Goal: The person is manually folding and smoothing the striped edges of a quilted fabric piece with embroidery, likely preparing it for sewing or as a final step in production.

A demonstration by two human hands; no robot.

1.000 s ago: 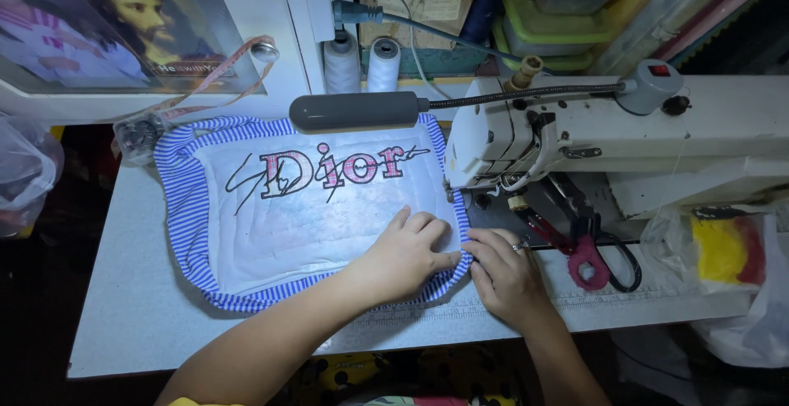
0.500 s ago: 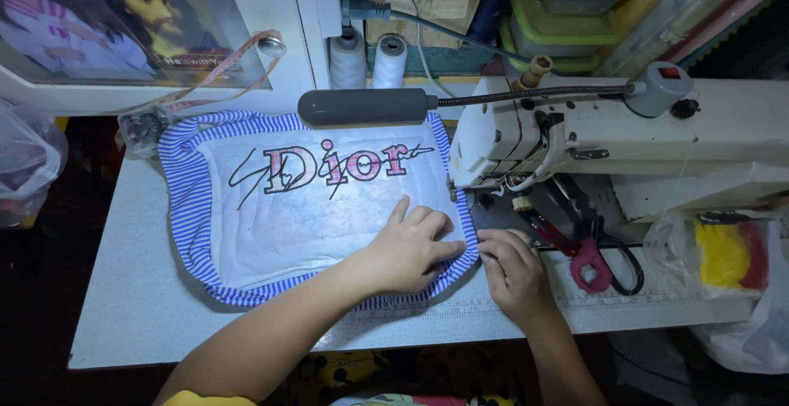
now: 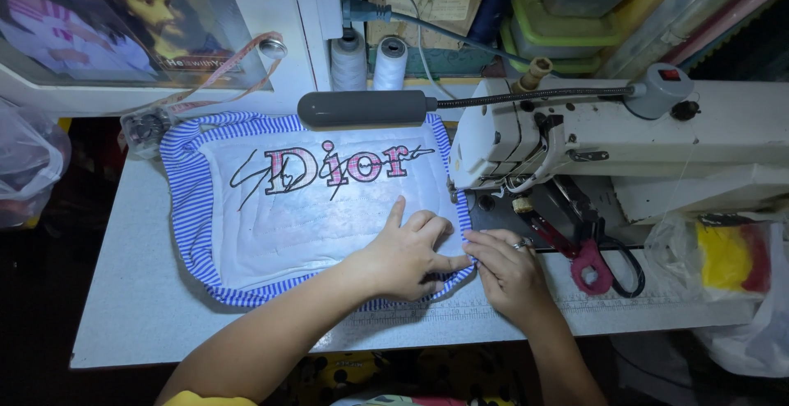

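Note:
A white quilted fabric piece (image 3: 304, 209) with a blue-and-white striped border and pink lettering lies flat on the sewing table (image 3: 131, 307). My left hand (image 3: 407, 250) presses flat on its lower right corner, fingers spread. My right hand (image 3: 505, 270), a ring on one finger, pinches the striped edge right beside it, close to the needle area of the white sewing machine (image 3: 625, 143).
Red-handled scissors (image 3: 588, 258) lie on the machine bed to the right of my hands. A grey gooseneck lamp (image 3: 362, 108) hangs over the fabric. Two thread spools (image 3: 370, 62) stand behind. Plastic bags (image 3: 731, 266) sit at the right and left table ends.
Both hands and the fabric corner have shifted slightly to the right, toward the machine's needle. My right fingers have closed on the striped edge.

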